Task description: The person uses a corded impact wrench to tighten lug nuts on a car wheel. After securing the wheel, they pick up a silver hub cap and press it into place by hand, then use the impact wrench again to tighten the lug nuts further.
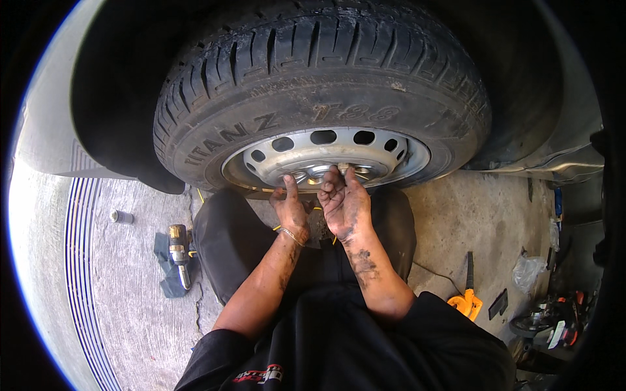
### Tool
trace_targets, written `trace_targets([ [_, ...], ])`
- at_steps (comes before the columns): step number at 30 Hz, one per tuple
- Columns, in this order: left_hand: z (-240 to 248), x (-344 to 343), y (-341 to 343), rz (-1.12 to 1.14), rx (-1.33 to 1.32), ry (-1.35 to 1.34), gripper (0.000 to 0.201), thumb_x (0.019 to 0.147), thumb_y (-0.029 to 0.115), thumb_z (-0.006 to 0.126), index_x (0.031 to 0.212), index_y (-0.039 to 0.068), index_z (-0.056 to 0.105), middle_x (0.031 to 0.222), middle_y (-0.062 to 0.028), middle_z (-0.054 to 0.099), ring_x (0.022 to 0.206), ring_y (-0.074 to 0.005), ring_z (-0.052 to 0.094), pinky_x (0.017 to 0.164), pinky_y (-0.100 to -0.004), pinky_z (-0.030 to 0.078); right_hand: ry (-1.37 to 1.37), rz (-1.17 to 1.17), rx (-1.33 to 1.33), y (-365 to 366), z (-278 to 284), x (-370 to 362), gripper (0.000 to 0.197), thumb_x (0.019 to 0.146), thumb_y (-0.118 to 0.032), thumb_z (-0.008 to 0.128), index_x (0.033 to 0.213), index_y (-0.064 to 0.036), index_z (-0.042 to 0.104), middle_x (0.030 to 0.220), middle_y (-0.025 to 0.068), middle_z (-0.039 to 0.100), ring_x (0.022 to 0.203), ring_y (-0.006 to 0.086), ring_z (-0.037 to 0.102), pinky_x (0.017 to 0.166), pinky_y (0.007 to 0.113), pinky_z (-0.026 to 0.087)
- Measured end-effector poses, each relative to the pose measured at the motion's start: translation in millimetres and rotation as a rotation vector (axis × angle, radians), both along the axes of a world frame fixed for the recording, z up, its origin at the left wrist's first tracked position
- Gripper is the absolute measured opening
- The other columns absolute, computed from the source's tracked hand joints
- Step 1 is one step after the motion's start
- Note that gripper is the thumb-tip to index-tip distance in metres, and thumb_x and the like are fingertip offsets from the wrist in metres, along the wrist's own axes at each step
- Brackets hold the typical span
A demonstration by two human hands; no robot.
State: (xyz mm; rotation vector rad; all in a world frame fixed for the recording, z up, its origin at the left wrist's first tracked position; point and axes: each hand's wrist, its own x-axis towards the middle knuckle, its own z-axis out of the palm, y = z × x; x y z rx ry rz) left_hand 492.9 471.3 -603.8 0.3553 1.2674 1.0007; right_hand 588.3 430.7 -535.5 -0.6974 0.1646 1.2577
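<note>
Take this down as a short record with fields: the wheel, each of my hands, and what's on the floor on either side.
Wheel: silver wheel with oval holes, inside a dark tire
Left hand: thumb raised near the wheel's lower part; contact unclear
Right hand: palm toward the camera, fingertips at the hub; anything in its grip too small to tell
Floor, left: power tool on a dark cloth; small cylinder
Floor, right: orange tool; clear plastic bag

With the wheel [323, 98] in front of the left hand [292, 207] and right hand [345, 203], a power tool [177, 244] lies on the floor [140, 319] to the left, a cylinder [121, 216] farther left, and on the right another tool [465, 304], with a plastic bag [527, 271] farther right.
</note>
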Motion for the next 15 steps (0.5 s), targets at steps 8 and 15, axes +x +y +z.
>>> trace_targets([
  [8,-22,-2,8,-0.006,0.016,0.019,0.099,0.082,0.063,0.072,0.143,0.001,0.026,0.123,-0.0197,0.051,0.102,-0.0245,0.055,0.072,-0.0360,0.051,0.085,0.181,0.052,1,-3,4,0.047,0.105,-0.050,0.039,0.102,-0.0089,0.061,0.075,0.0003,0.055,0.069,0.0161,0.051,0.065,0.033,0.044],
  [15,-9,0,0,0.012,0.023,-0.015,0.095,0.081,0.065,0.073,0.138,0.005,0.028,0.108,-0.0138,0.054,0.081,-0.0174,0.056,0.059,-0.0321,0.048,-0.071,-0.002,-0.104,4,-1,-4,0.040,0.099,-0.053,0.050,0.097,-0.0132,0.054,0.081,-0.0014,0.054,0.072,0.0153,0.050,0.070,0.035,0.044],
])
